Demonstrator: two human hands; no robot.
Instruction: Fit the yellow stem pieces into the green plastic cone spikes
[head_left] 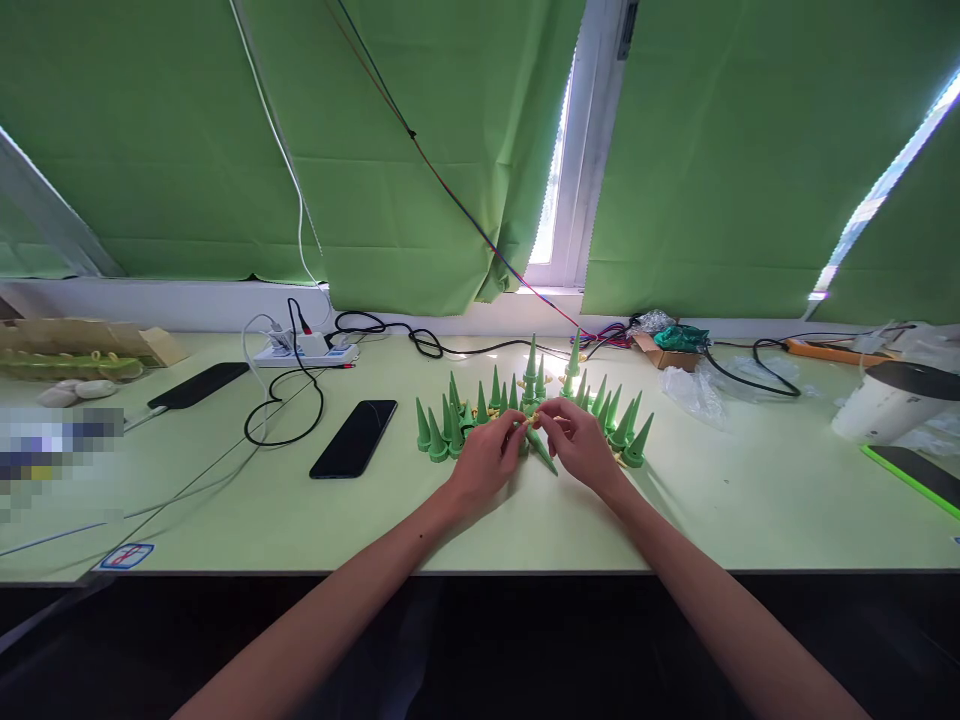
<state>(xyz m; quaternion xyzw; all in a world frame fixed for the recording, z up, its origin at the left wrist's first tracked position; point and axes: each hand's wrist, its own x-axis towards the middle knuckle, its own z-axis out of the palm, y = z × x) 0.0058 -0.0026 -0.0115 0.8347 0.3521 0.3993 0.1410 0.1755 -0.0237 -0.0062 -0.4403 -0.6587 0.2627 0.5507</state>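
Both hands meet at the middle of the table, in front of many green cones. My left hand (489, 452) is closed, its fingertips pinching a small yellowish piece (533, 420). Against the same piece, from the right, press the fingertips of my right hand (581, 445). A green cone (541, 452) lies tilted just below the fingertips, its point toward the lower right; whether a hand holds it is unclear. Upright green cones (437, 438) stand in a cluster to the left, with more green cones (636, 443) to the right and behind the hands.
A black phone (353, 440) lies left of the cones. Behind it are a power strip (307, 352) and black cables (427, 340). At the right stand a white cup (889, 405) and a green-edged device (919, 478); plastic wrap (694, 393) lies behind.
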